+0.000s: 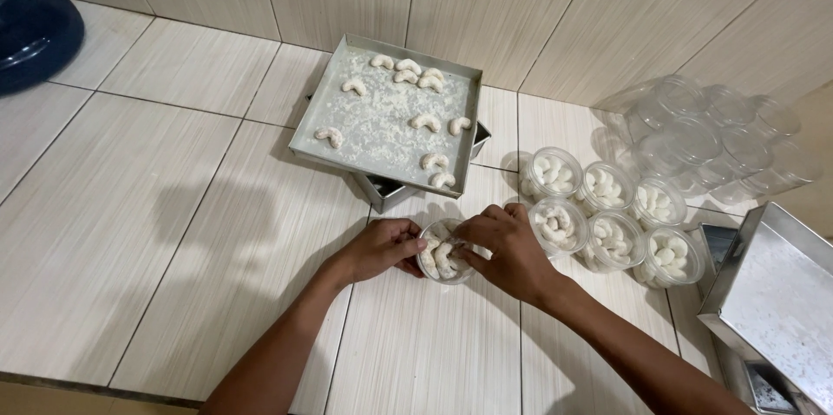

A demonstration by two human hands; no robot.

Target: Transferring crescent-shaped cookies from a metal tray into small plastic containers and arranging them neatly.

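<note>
a small clear tub of crescent cookies is kept low on the tiled floor, steadied at its rim by the left hand, whose fingers are curled around it. the right hand is closed over the top, fingertips pinched on a cookie inside. just beside it, six filled tubs are grouped together within reach. beyond, a sugared metal tray with loose cookies is stacked on another, and empty tubs are heaped near the wall.

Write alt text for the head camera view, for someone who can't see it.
Two hands, left hand and right hand, hold a small clear jar of crescent cookies on a tiled floor. Behind it a metal tray holds more cookies; six filled jars stand right.
</note>
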